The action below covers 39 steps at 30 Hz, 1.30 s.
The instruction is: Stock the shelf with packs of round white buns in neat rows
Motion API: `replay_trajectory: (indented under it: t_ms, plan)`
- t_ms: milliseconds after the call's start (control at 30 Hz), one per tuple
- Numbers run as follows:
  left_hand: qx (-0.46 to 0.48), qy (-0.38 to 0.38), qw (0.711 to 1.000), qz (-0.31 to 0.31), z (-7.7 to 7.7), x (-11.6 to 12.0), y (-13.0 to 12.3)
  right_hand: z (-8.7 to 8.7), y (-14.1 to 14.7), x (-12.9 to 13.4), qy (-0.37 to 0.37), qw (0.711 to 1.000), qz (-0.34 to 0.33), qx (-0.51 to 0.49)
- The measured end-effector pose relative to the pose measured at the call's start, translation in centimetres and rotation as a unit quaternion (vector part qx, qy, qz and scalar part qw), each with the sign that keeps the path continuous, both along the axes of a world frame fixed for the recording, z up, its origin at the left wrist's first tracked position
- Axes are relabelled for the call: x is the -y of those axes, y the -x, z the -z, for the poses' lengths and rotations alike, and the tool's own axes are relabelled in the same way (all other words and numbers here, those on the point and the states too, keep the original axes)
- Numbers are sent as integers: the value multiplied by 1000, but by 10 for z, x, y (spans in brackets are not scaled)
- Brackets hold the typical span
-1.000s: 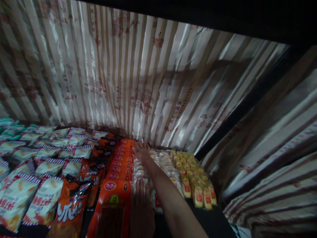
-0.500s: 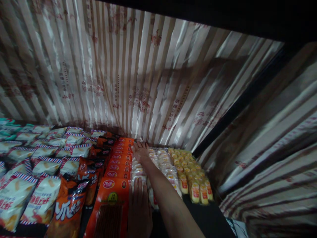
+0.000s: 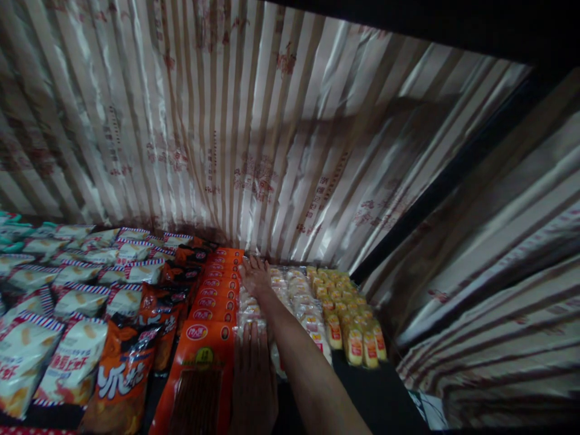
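My left hand (image 3: 254,377) lies flat at the near end of a row of white clear-wrapped snack packets (image 3: 250,309), fingers stretched forward and touching the front ones. It is beside a large orange snack bag (image 3: 193,377) with brown strips showing through its window. At the far end of the same row, my right hand (image 3: 256,277) rests on the packets with its fingers extended. Overlapping orange bags (image 3: 215,293) run along the left of both hands. My right forearm crosses more white packets (image 3: 306,299) and hides part of them.
Small yellow packets (image 3: 347,302) stand at the right end. To the left are black-and-orange bags (image 3: 120,377) and several rows of white bags (image 3: 72,362). Striped sheeting (image 3: 272,133) hangs behind, and a dark slanting post (image 3: 430,181) stands at the right.
The view has shifted slightly, so the goods sit a little higher and further left. Both hands stay in nearly the same places on the white packets.
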<state>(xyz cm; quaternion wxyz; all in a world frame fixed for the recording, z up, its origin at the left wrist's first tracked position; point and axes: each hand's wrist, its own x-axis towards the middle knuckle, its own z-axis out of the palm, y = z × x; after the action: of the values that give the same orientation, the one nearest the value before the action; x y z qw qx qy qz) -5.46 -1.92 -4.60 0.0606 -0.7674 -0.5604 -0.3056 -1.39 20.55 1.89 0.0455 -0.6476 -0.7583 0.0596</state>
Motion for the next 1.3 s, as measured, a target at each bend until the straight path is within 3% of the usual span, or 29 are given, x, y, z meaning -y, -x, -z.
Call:
replay_trajectory:
  t_ms: [233,533,833,1033,1167,1300]
  plan:
    - [12,-11,999,-28,8,-18,-7,-2,-1,1,-2,1000,-5,-15]
    - [22,-35,999,-36,11,-18,-11,-23,-3,15,-30,998,-53,-8]
    - [0,-50,998,-41,8,-23,-12,-9,1,45,15,997,-61,-40]
    - [-18,-49,998,-45,10,-23,-7,-24,-5,57,-26,995,-56,-73]
    - [-26,-48,998,-39,16,-20,-7,-26,-11,76,-30,995,-55,-83]
    - [-34,-51,998,-35,25,-21,-8,-15,-13,87,14,996,-53,-65]
